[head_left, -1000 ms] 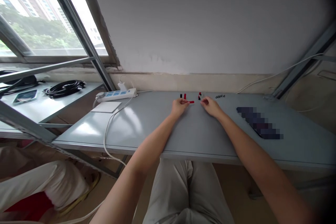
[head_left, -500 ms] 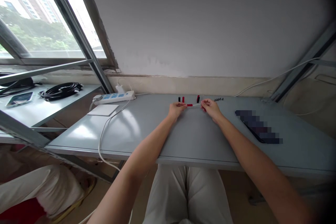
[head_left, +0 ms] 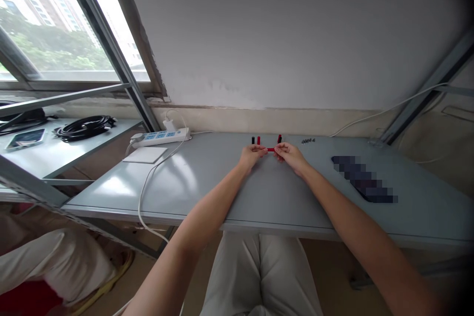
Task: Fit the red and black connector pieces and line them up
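Observation:
My left hand [head_left: 251,154] and my right hand [head_left: 288,153] meet over the far middle of the grey table [head_left: 207,182]. Both pinch a small red piece [head_left: 271,149] that shows between the fingertips. Just behind the hands stand a small black piece [head_left: 253,140], a small red piece [head_left: 258,140] and a red-and-black piece [head_left: 279,138]. A short row of tiny dark parts [head_left: 308,141] lies to the right of them.
A white power strip [head_left: 160,136] with a white cable [head_left: 148,182] and a flat white pad [head_left: 144,155] lie at the left. A dark blurred object [head_left: 363,178] lies at the right. A side table holds coiled black cable [head_left: 84,127] and a phone [head_left: 25,138].
My right hand has moved left toward my left hand, closing the gap. The thin pale link seen between the hands half a second ago no longer shows; only the red piece is visible.

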`<state>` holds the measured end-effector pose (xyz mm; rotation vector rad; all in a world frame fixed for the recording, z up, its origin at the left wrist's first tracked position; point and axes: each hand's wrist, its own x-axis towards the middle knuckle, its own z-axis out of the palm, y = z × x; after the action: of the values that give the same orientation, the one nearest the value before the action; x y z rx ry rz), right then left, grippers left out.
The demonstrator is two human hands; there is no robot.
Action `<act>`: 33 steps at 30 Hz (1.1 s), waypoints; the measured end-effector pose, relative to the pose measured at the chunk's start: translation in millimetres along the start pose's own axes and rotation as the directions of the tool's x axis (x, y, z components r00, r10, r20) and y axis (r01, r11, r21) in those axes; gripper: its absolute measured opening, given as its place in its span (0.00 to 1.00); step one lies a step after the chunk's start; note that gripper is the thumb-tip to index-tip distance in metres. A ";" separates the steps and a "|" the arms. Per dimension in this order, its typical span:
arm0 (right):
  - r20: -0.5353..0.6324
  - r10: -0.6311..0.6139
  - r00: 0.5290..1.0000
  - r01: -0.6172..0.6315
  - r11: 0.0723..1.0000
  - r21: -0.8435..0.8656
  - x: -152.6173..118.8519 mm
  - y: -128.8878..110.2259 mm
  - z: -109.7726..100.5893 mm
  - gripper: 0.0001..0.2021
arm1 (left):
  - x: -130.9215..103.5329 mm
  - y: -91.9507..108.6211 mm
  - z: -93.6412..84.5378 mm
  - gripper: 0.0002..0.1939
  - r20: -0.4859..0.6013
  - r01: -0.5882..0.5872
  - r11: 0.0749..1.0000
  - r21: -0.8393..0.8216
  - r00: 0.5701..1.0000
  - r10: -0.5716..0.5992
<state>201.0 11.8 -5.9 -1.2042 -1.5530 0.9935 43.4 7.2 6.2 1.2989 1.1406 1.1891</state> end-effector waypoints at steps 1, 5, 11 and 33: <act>0.013 -0.021 1.000 0.021 0.999 -0.030 -0.5 -0.3 0.6 0.11 | 0.7 -0.6 0.0 0.08 -0.015 -0.002 1.000 -0.007 1.000 0.002; 0.040 -0.130 0.991 0.136 0.956 -0.260 -1.6 0.3 0.7 0.09 | 2.6 -2.5 -0.3 0.07 -0.059 -0.025 1.000 -0.008 0.998 0.024; 0.006 -0.228 0.974 0.186 0.780 -0.598 9.2 4.0 5.0 0.08 | 0.7 -0.3 0.0 0.09 -0.032 -0.040 0.999 -0.009 0.999 0.040; -0.203 0.039 0.979 -0.166 0.732 -0.660 75.9 21.9 42.1 0.10 | 11.1 -0.2 -13.0 0.10 -0.280 0.107 0.973 -0.206 0.946 -0.164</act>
<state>157.3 87.7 -24.4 -1.8418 -1.7772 0.3427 31.2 19.2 6.9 0.9034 1.2743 1.3825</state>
